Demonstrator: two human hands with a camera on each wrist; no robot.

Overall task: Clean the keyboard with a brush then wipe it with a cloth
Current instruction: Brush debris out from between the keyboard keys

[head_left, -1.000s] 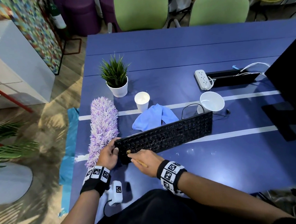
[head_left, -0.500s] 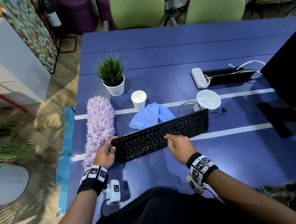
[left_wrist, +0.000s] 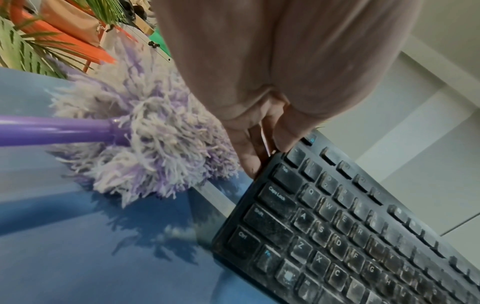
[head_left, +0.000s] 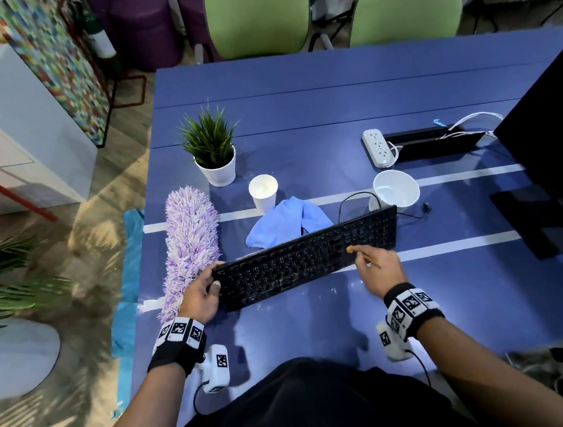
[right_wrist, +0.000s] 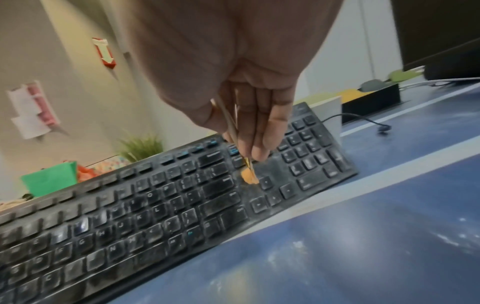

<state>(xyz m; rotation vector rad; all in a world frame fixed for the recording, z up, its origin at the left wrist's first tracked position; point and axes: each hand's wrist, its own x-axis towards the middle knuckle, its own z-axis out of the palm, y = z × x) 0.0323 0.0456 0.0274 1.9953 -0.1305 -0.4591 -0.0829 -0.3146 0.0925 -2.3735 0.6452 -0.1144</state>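
Observation:
A dusty black keyboard (head_left: 308, 257) lies slanted on the blue table (head_left: 298, 115). My left hand (head_left: 201, 291) grips its left end (left_wrist: 262, 164), thumb on the front edge. My right hand (head_left: 376, 266) pinches a thin wooden-handled brush (right_wrist: 230, 123). The brush's orange tip (right_wrist: 249, 177) touches the keyboard between the main keys and the arrow keys. A light blue cloth (head_left: 286, 221) lies crumpled just behind the keyboard.
A purple fluffy duster (head_left: 190, 242) lies left of the keyboard, right beside my left hand. Behind stand a potted plant (head_left: 214, 151), a paper cup (head_left: 263, 192), a white bowl (head_left: 396, 188) and a power strip (head_left: 377, 147). A dark monitor (head_left: 555, 138) fills the right side. White dust specks dot the table in front.
My right hand has swept the brush from the keyboard's left end rightwards to near the arrow keys. The left hand has kept its hold on the left end.

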